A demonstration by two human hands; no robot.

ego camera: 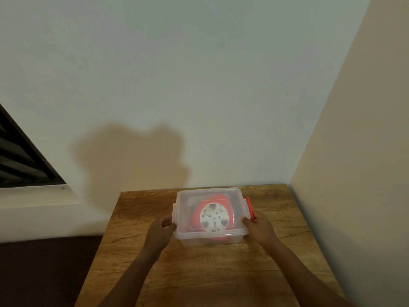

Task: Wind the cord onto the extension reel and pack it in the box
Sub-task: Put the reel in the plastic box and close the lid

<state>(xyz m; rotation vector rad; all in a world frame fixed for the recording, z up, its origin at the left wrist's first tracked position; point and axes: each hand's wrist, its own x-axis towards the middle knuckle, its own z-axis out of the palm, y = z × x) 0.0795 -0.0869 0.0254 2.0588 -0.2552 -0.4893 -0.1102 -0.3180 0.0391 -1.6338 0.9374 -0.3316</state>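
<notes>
A clear plastic box (pixel 183 202) with its clear lid on stands near the far edge of the wooden table (pixel 210 273). Inside it lies the red extension reel (pixel 213 216) with a white round face, seen through the lid. My left hand (pixel 160 231) grips the box's left side at the lid edge. On the right side, my right hand (pixel 259 227) holds the box with its fingers curled on the red latch (pixel 249 207). Whether a latch sits under my left hand is hidden.
The table stands in a corner, with a pale wall behind it and a cream wall (pixel 354 151) close on the right. A dark window frame (pixel 20 156) is at the far left. Dark floor (pixel 44 273) lies left of the table.
</notes>
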